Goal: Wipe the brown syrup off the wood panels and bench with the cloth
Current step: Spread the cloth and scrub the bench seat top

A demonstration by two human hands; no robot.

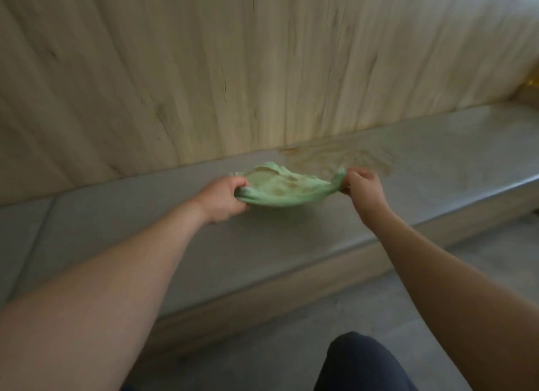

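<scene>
A green cloth [287,188] with brownish stains hangs stretched between both hands just above the grey bench [423,169]. My left hand [223,199] grips its left end and my right hand [361,185] pinches its right end. A smear of brown syrup [335,156] spreads over the bench top behind the cloth, up to the foot of the wood panels [262,70]. Faint brownish streaks run down the panels above the smear. The whole frame is blurred.
The bench runs from lower left to upper right, with a wooden front edge [291,282] below its top. Grey floor [291,347] lies in front. My knee in dark trousers [361,364] shows at the bottom. Something yellow [532,80] sits at the far right edge.
</scene>
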